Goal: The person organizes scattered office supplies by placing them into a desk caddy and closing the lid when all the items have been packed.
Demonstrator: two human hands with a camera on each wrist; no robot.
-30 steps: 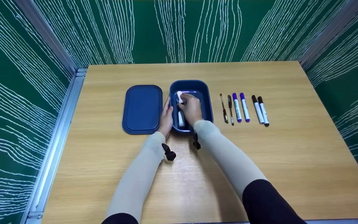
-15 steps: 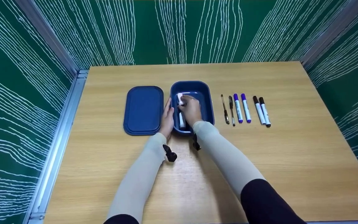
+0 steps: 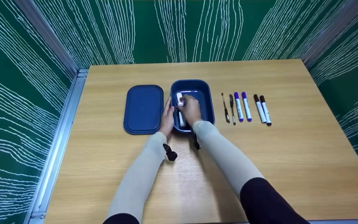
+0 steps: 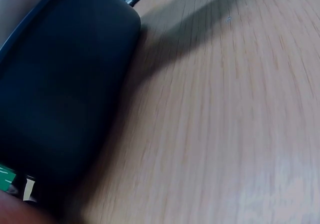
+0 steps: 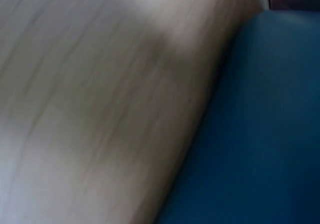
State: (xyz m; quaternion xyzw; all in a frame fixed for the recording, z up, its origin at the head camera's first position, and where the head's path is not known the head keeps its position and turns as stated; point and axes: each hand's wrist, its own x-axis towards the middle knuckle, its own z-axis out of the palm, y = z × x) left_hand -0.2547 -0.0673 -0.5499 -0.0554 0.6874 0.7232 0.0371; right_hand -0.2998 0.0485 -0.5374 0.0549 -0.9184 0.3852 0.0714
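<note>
An open dark blue box [image 3: 206, 107] stands mid-table, its lid [image 3: 143, 109] flat to its left. My right hand [image 3: 190, 109] is inside the box, fingers curled over a small white object [image 3: 179, 99] at the box's left side. A white marker [image 3: 181, 120] lies in the box under that hand. My left hand [image 3: 167, 116] rests with straight fingers against the outside of the box's left wall. The left wrist view shows only a dark blue surface [image 4: 60, 93] and wood. The right wrist view is blurred, showing the blue box wall [image 5: 260, 134].
Right of the box lie two thin pens [image 3: 225, 107], two purple-capped markers [image 3: 246, 106] and two black-capped markers [image 3: 265, 109], side by side. The wooden table [image 3: 275, 161] is fenced by green patterned walls, with a metal rail [image 3: 61, 130] along its left edge.
My right hand and the white object have shifted slightly toward me inside the box. The left hand has stayed against the box wall.
</note>
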